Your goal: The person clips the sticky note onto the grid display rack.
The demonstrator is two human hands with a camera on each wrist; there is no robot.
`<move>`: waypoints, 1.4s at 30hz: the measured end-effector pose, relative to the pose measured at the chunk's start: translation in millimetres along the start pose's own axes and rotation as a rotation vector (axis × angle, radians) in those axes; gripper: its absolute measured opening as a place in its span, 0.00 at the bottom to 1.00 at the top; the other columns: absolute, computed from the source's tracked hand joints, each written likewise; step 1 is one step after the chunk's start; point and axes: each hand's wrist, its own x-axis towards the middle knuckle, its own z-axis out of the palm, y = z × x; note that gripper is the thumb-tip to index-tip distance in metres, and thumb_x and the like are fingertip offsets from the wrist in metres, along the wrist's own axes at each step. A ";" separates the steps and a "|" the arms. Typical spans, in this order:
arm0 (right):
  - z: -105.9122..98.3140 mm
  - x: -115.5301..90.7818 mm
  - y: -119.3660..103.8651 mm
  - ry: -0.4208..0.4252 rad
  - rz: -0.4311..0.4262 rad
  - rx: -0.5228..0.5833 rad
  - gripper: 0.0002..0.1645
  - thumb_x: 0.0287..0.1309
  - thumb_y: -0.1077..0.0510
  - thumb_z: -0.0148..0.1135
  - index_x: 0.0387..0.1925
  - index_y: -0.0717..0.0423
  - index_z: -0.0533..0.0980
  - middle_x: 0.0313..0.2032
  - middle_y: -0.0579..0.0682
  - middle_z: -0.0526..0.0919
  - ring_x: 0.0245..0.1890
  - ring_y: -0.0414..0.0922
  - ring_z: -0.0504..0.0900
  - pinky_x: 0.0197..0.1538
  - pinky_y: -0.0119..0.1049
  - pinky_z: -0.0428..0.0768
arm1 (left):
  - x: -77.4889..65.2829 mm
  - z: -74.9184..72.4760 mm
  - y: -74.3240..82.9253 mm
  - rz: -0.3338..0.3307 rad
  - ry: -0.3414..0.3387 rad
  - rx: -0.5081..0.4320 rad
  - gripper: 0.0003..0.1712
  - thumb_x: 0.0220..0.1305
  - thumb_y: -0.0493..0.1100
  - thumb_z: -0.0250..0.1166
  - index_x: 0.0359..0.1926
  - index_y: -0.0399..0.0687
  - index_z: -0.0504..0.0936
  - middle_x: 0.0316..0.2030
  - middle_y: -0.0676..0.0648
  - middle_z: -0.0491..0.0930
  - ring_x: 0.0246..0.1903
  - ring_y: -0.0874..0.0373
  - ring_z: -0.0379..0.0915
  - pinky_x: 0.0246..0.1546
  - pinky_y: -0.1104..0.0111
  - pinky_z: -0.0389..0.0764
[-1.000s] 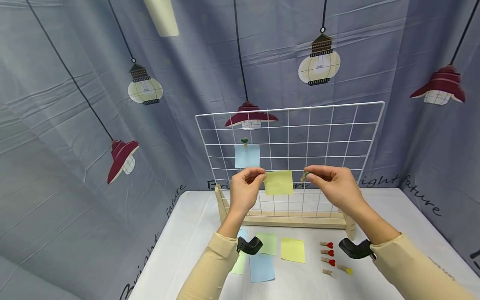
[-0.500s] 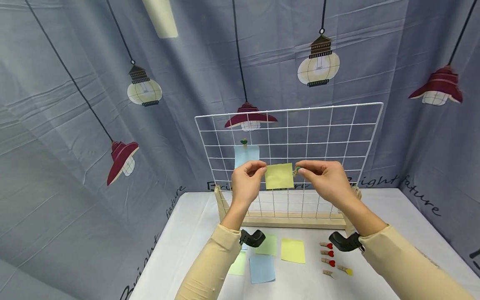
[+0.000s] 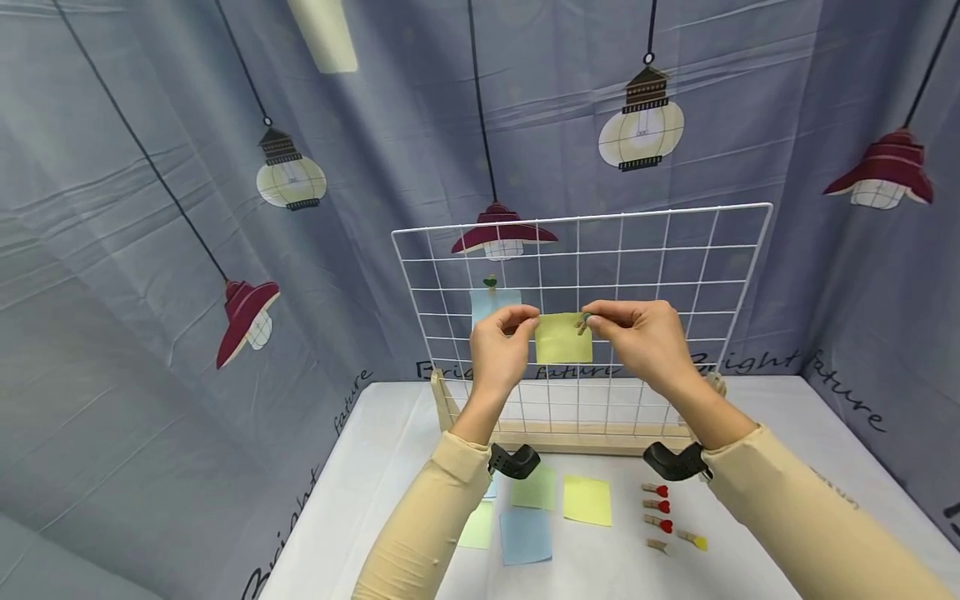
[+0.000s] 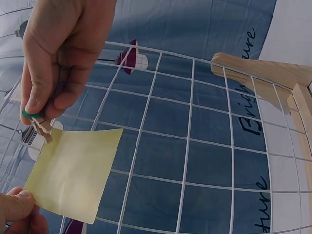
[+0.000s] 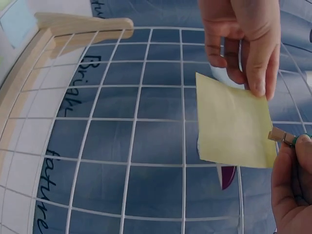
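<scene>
The yellow note is pinched by the left hand; at its corner opposite that grip, a green-topped clip is pinched by the right hand. Fastening seems in hand: clipping to the wire grid beyond both grips is called for.

7 notes — 7 clips — 1 rack

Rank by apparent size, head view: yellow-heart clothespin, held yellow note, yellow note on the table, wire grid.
1. wire grid
2. held yellow note and yellow note on the table: look close in size, camera distances differ, so not ranked
3. yellow-heart clothespin
</scene>
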 end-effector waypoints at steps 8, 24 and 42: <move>2.7 10.6 -9.1 0.049 -0.048 0.014 0.12 0.68 0.55 0.67 0.48 0.54 0.88 0.46 0.56 0.91 0.26 0.31 0.77 0.23 0.28 0.69 | 7.1 5.3 4.0 0.022 -0.004 0.023 0.05 0.67 0.38 0.69 0.41 0.48 0.90 0.36 0.52 0.90 0.33 0.65 0.78 0.32 0.73 0.73; 19.1 32.5 -19.7 0.182 -0.109 0.026 0.09 0.68 0.57 0.68 0.45 0.54 0.89 0.42 0.53 0.92 0.40 0.39 0.89 0.33 0.21 0.77 | 17.2 10.3 5.0 0.034 0.068 0.006 0.04 0.67 0.38 0.70 0.40 0.49 0.90 0.37 0.52 0.90 0.32 0.64 0.77 0.32 0.73 0.72; 28.6 44.5 -25.9 0.267 -0.149 -0.018 0.07 0.63 0.61 0.71 0.41 0.54 0.90 0.39 0.54 0.92 0.42 0.51 0.91 0.32 0.17 0.71 | 20.2 14.3 10.9 0.084 0.103 0.027 0.04 0.68 0.37 0.69 0.40 0.47 0.90 0.37 0.50 0.90 0.29 0.65 0.76 0.28 0.75 0.72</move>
